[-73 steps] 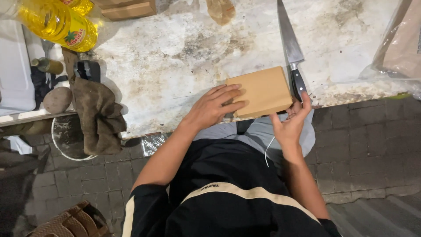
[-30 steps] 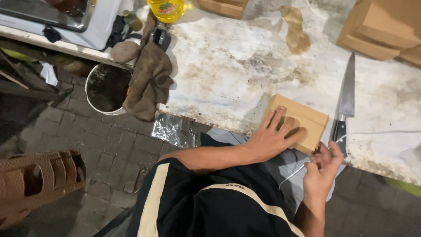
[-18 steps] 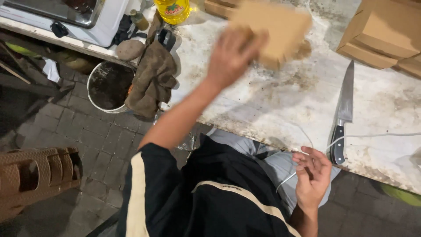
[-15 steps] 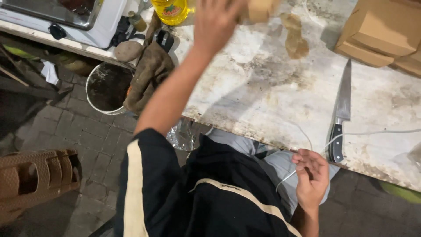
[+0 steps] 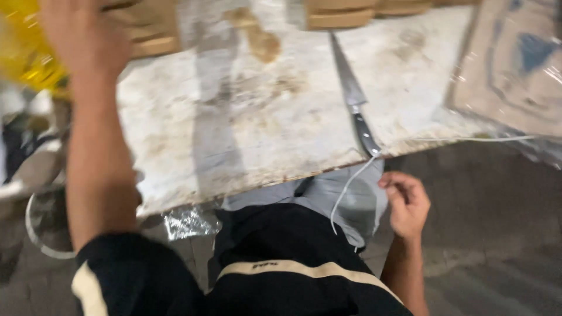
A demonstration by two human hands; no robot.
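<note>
Knife lies flat on the stained white table, long axis running from the near edge away, blade tip pointing to the far side, dark handle just at the near edge. A thin white cord hangs off that edge beside the handle. Right hand hangs below the table edge, near the handle but apart from it, fingers loosely curled, holding nothing visible. Left hand is raised over the table's far left, forearm outstretched; blur hides its grip, so I cannot tell.
</note>
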